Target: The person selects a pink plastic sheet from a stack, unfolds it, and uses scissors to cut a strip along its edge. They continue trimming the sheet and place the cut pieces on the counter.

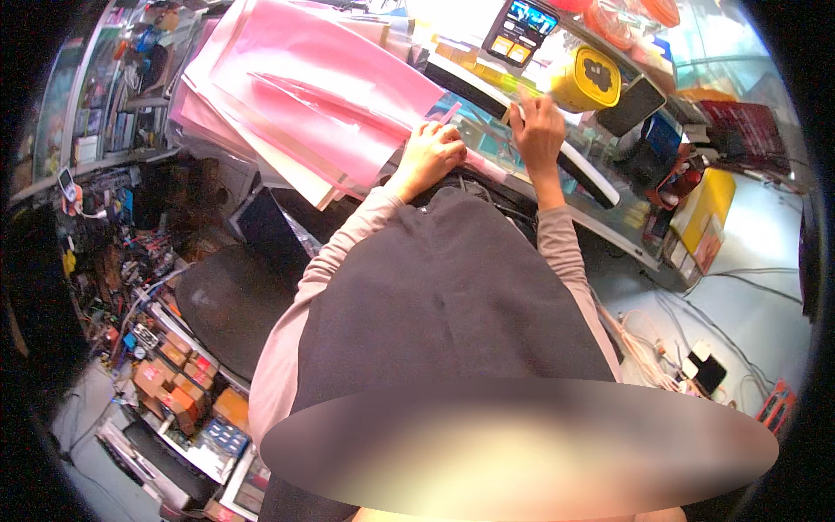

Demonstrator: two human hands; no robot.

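Observation:
A stack of pink plastic sheets [322, 74] spreads over the counter at the left, its right end reaching my left hand [430, 157]. The fingers of that hand are curled closed on the edge of a pink sheet, and a thin pink strip sticks out beyond them. My right hand [539, 130] is raised over a long black-and-white bar [591, 174] lying slantwise on the glass counter. Its fingers are bent together and slightly blurred; what they hold, if anything, is hidden. Just beyond them lies a yellow-green, see-through item [509, 83].
A yellow round container [587, 78] and a lit handheld device [520, 33] stand beyond my right hand. To the left is a dark round seat [235, 304], with small boxes [178, 383] behind it. Cables [644, 344] lie on the floor at right.

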